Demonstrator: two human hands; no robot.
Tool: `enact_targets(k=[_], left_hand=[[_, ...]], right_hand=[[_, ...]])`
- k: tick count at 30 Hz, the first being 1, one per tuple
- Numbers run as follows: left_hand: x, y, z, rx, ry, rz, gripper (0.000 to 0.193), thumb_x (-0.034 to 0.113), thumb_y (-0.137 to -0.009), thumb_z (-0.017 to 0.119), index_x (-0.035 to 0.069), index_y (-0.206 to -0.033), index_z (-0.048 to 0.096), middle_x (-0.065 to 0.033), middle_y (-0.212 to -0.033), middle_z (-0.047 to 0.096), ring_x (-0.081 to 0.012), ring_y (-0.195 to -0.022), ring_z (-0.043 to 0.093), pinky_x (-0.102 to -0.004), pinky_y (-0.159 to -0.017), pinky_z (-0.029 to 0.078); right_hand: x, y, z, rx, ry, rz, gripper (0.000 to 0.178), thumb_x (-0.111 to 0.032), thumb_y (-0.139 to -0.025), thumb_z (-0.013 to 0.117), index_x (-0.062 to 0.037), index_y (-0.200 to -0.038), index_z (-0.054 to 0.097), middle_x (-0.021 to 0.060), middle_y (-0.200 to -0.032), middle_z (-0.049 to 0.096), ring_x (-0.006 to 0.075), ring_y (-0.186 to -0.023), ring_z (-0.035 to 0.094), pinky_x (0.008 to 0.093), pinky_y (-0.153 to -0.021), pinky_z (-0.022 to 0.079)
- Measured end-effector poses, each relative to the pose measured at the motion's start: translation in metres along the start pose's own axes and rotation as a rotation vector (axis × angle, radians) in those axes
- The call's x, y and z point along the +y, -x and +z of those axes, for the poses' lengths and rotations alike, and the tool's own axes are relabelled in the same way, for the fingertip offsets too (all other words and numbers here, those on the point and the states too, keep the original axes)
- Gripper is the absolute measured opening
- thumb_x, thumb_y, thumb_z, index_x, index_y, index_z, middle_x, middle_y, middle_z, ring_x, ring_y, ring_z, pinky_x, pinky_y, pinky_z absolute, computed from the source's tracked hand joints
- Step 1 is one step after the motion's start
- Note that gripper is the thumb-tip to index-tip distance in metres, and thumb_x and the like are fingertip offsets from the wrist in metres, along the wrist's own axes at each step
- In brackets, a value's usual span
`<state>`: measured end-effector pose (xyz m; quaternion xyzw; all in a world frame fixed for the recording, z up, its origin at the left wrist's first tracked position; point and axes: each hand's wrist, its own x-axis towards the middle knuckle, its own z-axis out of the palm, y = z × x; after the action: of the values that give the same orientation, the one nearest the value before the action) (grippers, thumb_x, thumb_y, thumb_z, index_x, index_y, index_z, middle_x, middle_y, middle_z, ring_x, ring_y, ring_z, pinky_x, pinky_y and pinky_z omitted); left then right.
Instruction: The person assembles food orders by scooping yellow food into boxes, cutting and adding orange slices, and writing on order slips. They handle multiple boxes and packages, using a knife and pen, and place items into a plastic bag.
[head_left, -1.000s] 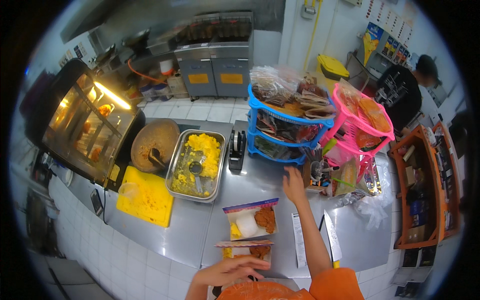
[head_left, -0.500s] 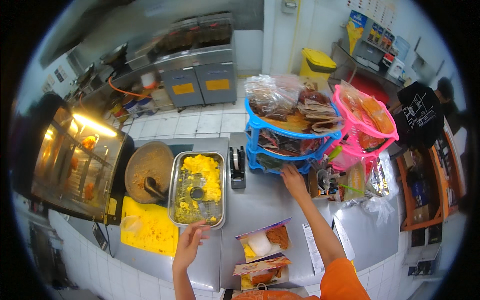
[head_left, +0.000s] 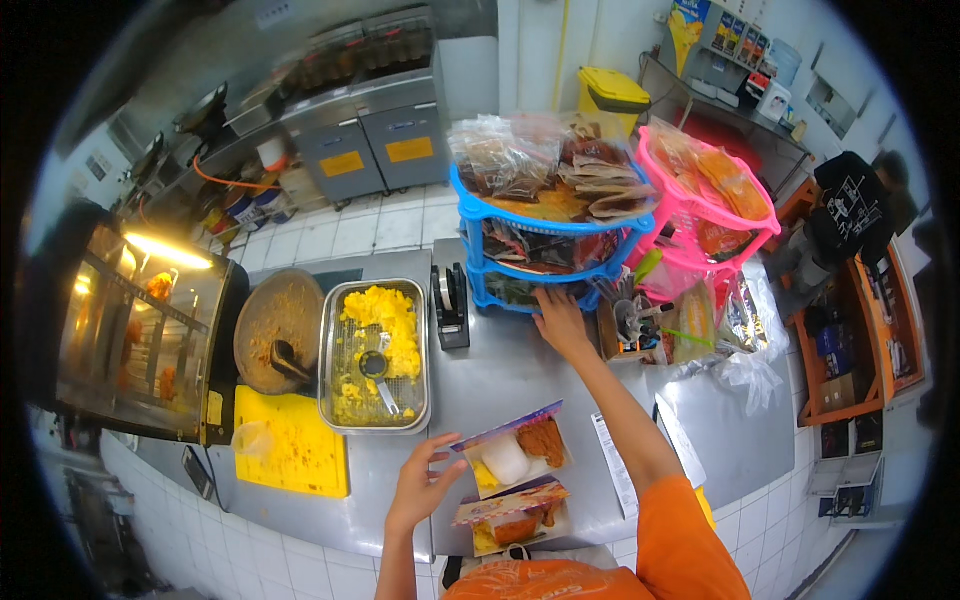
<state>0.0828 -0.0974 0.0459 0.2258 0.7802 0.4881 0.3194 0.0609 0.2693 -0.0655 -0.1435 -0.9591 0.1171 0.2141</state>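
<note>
Reaching into the bottom tier of the blue rack (head_left: 560, 226), right hand (head_left: 562, 322), fingertips just past the front rim. Cannot tell whether they have closed on any of the dark packets (head_left: 520, 289) there. Best handled, I judge, with fingers low and flat under the tier above, pinching one packet by its edge and drawing it straight out, wrist clear of the utensil box (head_left: 632, 335) just right. Left hand (head_left: 425, 485) empty, fingers spread, beside the raised lid of the farther meal box (head_left: 508, 427); contact uncertain. Better kept light there, lest the lid get knocked. Nearer meal box (head_left: 512, 503) just below. Against half a second ago: left hand gone from the steel tray's (head_left: 375, 430) near edge to the lid; right fingers deeper in the rack; boxes unmoved on the counter (head_left: 480, 375).
</note>
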Motion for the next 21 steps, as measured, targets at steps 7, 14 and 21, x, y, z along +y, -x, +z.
enact_targets(k=[7, 14, 21], left_hand=[[-0.022, -0.018, 0.031, 0.305, -0.030, 0.053, 0.023, 0.014, -0.090, 0.066, 0.004, -0.111, 0.064, -0.0102, -0.108, 0.067, -0.0176, -0.083, 0.068, -0.0262, -0.064, 0.052], [-0.042, -0.035, 0.044, 0.474, 0.067, 0.044, 0.027, 0.018, -0.092, 0.066, -0.002, -0.109, 0.063, -0.0117, -0.096, 0.068, -0.0155, -0.078, 0.067, -0.0257, -0.059, 0.053], [-0.042, -0.036, 0.053, 0.596, 0.229, 0.044, 0.028, 0.015, -0.091, 0.067, 0.000, -0.114, 0.061, -0.0089, -0.096, 0.065, -0.0130, -0.084, 0.064, -0.0263, -0.064, 0.057]], right_hand=[[-0.021, 0.014, -0.029, 0.015, -0.102, 0.000, 0.017, -0.012, -0.082, 0.067, -0.0079, -0.098, 0.065, 0.0098, -0.104, 0.057, 0.0315, -0.100, 0.053, 0.0448, -0.085, 0.046], [-0.065, 0.121, -0.108, 0.401, -1.019, 0.481, 0.006, -0.004, -0.091, 0.058, -0.0023, -0.094, 0.063, 0.0086, -0.088, 0.062, 0.0186, -0.078, 0.059, 0.0313, -0.071, 0.049], [-0.091, 0.160, -0.077, -0.322, -0.796, -0.017, 0.021, -0.009, -0.090, 0.064, -0.0055, -0.111, 0.066, 0.0098, -0.106, 0.065, 0.0199, -0.094, 0.064, 0.0315, -0.077, 0.051]])
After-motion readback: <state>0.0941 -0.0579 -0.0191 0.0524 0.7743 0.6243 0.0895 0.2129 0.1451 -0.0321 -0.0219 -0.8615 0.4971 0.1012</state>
